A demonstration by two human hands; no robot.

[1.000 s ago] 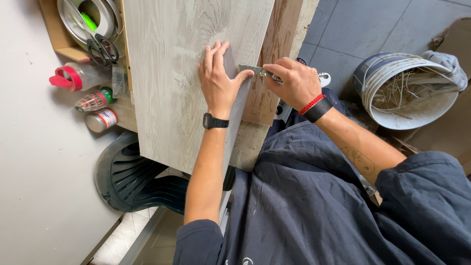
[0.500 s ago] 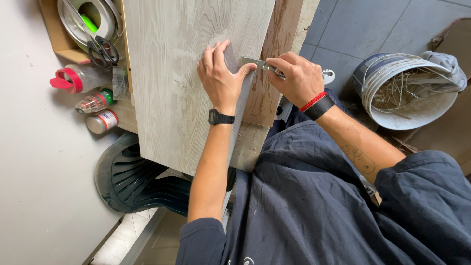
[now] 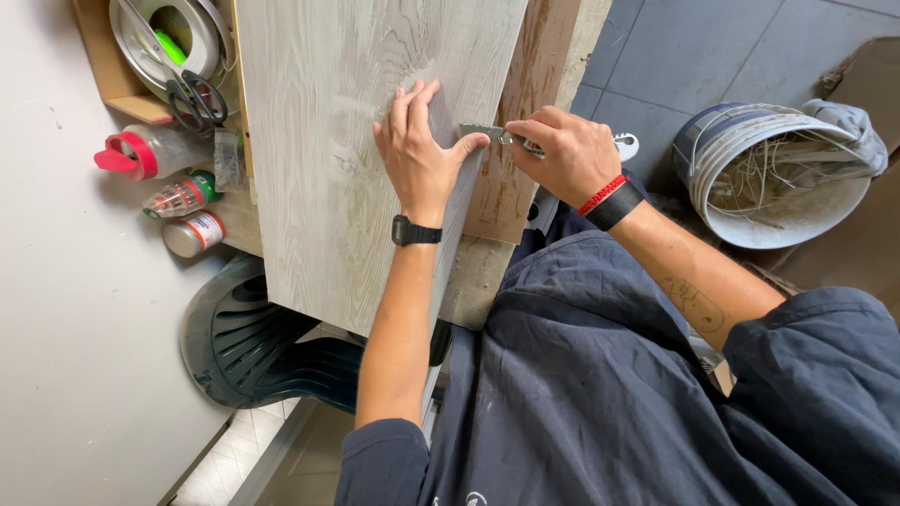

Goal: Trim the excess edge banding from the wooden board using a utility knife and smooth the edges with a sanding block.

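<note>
- Grey wood-grain plank point(image 3: 347, 159): pressed flat by left hand point(image 3: 417, 155), fingers spread.
- Utility knife point(image 3: 492, 134): clamped in right hand point(image 3: 567, 150) grip, blade at plank edge.

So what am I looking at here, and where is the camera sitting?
There is no machine: the camera is worn on a person's head and looks down at their own two hands. The left hand, with a black watch on its wrist, presses flat on a pale grey wood-grain plank. The right hand, with red and black bands on its wrist, grips a small metal cutting tool whose tip meets the plank's edge by the left thumb. Beside the plank lie scissors, a red-capped bottle and two small cans. On the floor stands a white bucket.
</note>
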